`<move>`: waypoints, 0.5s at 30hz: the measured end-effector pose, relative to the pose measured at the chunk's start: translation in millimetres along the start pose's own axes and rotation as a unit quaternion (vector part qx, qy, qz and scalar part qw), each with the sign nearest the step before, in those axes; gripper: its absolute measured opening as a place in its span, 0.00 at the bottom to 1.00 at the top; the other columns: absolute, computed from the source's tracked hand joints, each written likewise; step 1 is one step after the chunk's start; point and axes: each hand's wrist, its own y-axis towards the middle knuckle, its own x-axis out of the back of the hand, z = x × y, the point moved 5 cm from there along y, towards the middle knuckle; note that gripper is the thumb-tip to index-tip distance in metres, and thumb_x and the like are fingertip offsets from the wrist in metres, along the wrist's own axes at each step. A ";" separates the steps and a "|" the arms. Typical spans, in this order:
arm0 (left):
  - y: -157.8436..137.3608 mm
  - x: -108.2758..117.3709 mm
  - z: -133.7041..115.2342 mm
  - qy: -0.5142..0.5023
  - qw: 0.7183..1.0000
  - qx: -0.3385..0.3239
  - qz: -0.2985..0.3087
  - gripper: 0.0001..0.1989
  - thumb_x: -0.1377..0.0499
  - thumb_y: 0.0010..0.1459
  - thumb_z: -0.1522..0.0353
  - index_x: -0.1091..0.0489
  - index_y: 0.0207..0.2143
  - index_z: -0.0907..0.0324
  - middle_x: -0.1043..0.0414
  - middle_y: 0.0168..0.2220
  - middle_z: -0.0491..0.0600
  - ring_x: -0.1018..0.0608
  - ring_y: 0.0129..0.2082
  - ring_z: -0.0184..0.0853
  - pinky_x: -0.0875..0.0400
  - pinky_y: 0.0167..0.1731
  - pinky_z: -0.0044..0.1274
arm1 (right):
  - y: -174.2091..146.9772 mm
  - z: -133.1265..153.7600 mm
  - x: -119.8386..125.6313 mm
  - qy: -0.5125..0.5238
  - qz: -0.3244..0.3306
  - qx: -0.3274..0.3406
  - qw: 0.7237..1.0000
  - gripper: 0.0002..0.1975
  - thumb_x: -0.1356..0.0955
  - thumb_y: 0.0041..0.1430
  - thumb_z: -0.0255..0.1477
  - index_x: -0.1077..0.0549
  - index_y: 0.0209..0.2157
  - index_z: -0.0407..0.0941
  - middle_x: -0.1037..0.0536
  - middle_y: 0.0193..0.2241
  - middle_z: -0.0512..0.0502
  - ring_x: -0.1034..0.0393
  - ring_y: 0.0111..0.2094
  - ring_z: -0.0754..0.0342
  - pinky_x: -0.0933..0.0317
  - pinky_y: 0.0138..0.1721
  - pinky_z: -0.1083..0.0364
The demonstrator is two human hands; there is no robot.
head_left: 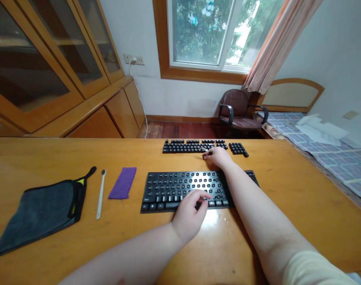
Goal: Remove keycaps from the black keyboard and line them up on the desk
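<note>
A black keyboard lies on the desk with most of its key positions bare; keycaps remain along the front rows. My left hand rests over its front edge, fingers curled and thumb close to the index finger. What lies between them, if anything, is hidden. My right hand reaches across the keyboard to loose black keycaps, laid out in rows near the desk's far edge. Its fingertips pinch a small dark keycap just in front of those rows. The right forearm covers part of the keyboard's right side.
Left of the keyboard lie a purple cloth, a white-handled toothbrush and a folded grey cloth with black edging. Small water drops dot the wooden desk. An office chair stands beyond.
</note>
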 end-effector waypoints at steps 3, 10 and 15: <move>0.0 -0.3 0.4 0.000 1.000 -0.001 0.004 0.10 0.47 0.54 0.77 0.30 0.35 0.57 0.28 0.34 0.46 0.27 0.36 0.33 0.31 0.37 0.25 | -0.6 -1.0 0.2 -0.005 -0.006 -0.012 1.000 0.13 0.30 0.47 0.38 0.21 0.36 0.49 0.21 0.34 0.46 0.30 0.36 0.52 0.43 0.31 0.60; -0.1 -0.3 1.0 -0.002 1.000 0.006 0.006 0.10 0.46 0.54 0.76 0.30 0.35 0.57 0.28 0.34 0.46 0.27 0.35 0.33 0.32 0.37 0.25 | -3.6 1.7 0.0 -0.030 -0.010 0.025 0.999 0.15 0.34 0.54 0.40 0.21 0.36 0.47 0.21 0.33 0.42 0.30 0.34 0.51 0.43 0.31 0.58; -0.7 -0.1 -0.3 -0.001 1.000 0.011 0.007 0.10 0.46 0.54 0.76 0.29 0.35 0.57 0.28 0.34 0.46 0.27 0.35 0.33 0.32 0.37 0.25 | -2.5 0.9 0.7 -0.020 -0.017 0.013 1.000 0.12 0.33 0.52 0.38 0.21 0.34 0.48 0.21 0.32 0.44 0.30 0.34 0.51 0.44 0.31 0.58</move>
